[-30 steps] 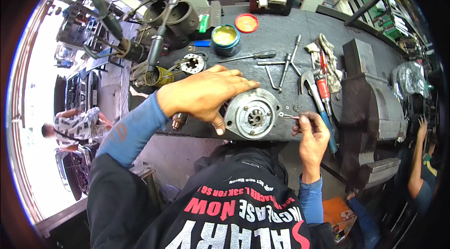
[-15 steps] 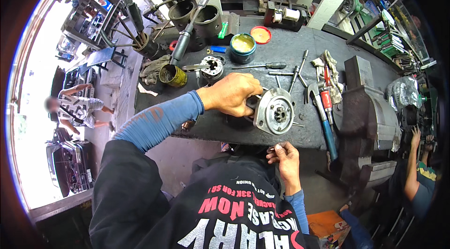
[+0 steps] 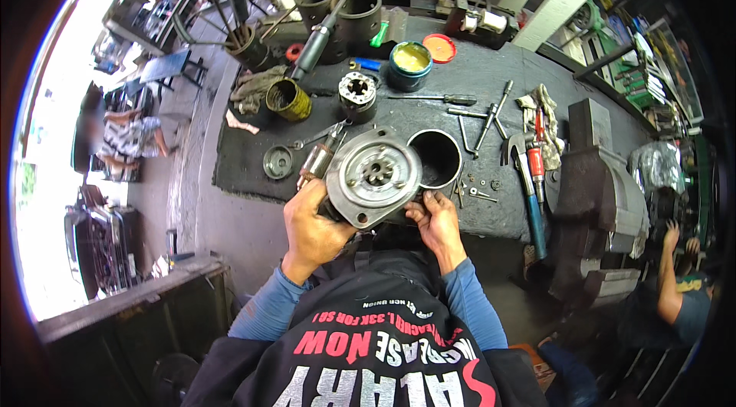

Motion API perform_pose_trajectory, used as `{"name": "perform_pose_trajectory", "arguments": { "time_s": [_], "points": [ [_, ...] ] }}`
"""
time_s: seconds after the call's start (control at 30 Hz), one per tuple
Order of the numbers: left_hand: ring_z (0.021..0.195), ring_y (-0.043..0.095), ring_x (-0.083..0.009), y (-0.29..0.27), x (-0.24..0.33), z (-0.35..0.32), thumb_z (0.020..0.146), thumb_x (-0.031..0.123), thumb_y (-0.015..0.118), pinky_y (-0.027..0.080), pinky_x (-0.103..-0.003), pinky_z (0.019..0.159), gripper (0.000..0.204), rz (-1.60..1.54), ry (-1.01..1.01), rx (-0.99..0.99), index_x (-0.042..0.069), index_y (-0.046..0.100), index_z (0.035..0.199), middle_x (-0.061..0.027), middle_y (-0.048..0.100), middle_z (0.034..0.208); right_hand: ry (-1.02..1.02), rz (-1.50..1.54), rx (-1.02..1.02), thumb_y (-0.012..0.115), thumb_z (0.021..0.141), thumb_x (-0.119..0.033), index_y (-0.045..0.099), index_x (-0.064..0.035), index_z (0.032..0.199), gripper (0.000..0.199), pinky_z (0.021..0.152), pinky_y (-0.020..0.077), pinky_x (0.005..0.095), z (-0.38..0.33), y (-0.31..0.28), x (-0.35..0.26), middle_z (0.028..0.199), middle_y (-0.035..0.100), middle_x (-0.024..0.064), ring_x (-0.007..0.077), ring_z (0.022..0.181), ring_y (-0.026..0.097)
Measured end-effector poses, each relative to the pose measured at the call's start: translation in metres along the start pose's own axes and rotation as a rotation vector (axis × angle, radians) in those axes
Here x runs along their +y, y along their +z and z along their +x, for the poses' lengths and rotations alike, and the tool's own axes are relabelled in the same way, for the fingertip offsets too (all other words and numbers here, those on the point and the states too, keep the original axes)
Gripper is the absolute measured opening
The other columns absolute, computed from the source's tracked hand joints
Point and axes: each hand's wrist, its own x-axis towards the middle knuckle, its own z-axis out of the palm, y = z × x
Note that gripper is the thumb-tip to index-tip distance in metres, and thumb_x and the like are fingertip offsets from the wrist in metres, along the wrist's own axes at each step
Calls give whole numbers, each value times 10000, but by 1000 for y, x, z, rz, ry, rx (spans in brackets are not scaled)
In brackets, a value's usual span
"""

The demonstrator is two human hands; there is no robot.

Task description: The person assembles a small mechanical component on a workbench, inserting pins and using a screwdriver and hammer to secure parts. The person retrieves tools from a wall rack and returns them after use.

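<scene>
Both hands hold a round grey metal end plate with a toothed centre [image 3: 373,175], raised above the near edge of the dark workbench [image 3: 245,165]. My left hand [image 3: 314,227] grips its lower left rim. My right hand [image 3: 437,219] grips its lower right rim. Behind the plate on the bench stands a black hollow cylinder housing [image 3: 437,158]. A copper-wound armature [image 3: 316,162] lies just left of the plate.
A large vise [image 3: 594,200] sits at the bench's right end, with a blue-handled wrench [image 3: 530,192], sockets and small bolts [image 3: 479,191] beside it. Further back are a grease tin [image 3: 410,64], a rusty can [image 3: 288,99] and black cylinders [image 3: 341,12]. Another person's arm [image 3: 675,284] shows at right.
The end plate was on the bench under my left hand, my right hand away below. Now both hands hold it lifted toward me, exposing the black housing behind it.
</scene>
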Motion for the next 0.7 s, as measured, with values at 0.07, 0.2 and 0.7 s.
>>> {"name": "perform_pose_trajectory", "arguments": {
  "time_s": [0.07,0.2,0.7],
  "points": [
    [763,666,-353,10,-8,-32,668,181,979,528,-410,714,394,73,-117,91,28,718,921,-136,687,856,24,-33,-13,506,1146,-118,581,101,1274,264,789,673,364,6,-10,1,1140,721,216,291,909,775],
    [767,663,-363,48,-30,-78,662,178,991,532,-425,712,401,139,-277,256,33,706,905,-132,685,853,54,-128,-61,518,1143,-117,598,109,1234,257,819,677,373,13,-17,-7,1132,719,224,301,943,771],
    [1181,519,-453,177,-31,-112,706,148,944,411,-543,1040,629,217,-464,333,-19,558,1174,-212,583,1179,100,-595,-127,584,1125,-149,623,66,1193,229,713,618,316,42,-48,-80,953,736,156,197,789,731]
  ]
}}
